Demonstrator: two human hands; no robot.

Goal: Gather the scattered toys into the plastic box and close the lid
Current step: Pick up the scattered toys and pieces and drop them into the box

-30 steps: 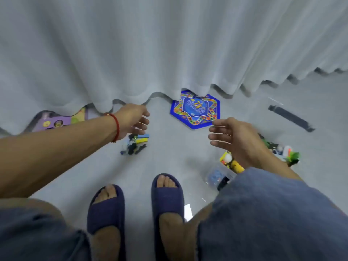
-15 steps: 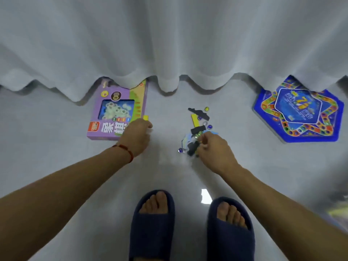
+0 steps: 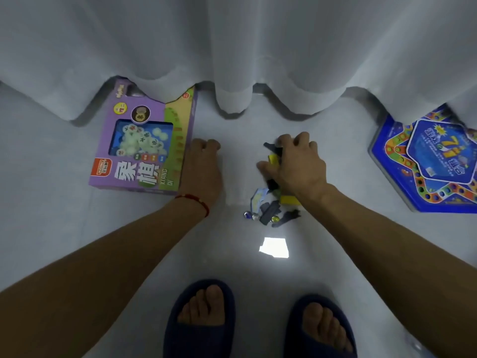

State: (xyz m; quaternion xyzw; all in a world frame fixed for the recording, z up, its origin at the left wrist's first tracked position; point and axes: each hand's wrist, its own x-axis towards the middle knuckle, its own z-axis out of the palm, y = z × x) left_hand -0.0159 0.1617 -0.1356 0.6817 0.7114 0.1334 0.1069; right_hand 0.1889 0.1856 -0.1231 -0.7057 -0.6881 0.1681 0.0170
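Observation:
A small pile of toy pieces (image 3: 269, 211), black, yellow and pale blue with a few marbles, lies on the grey floor in front of me. My right hand (image 3: 294, 166) reaches over the pile's far end, its fingers curled round black and yellow pieces (image 3: 274, 158). My left hand (image 3: 204, 166) rests on the floor beside the right edge of a purple chess-set box (image 3: 142, 148). Its fingers are curled under and hide whatever is inside. The plastic box is not in view.
A white curtain (image 3: 232, 47) hangs to the floor just beyond the toys. A blue hexagonal board game (image 3: 433, 164) lies at the right, partly under the curtain. My feet in dark slippers (image 3: 201, 319) stand at the bottom of the view.
My right hand has moved farther over the pile and closed on pieces at its far end. The small yellow piece at my left fingertips is no longer visible; that hand has curled up.

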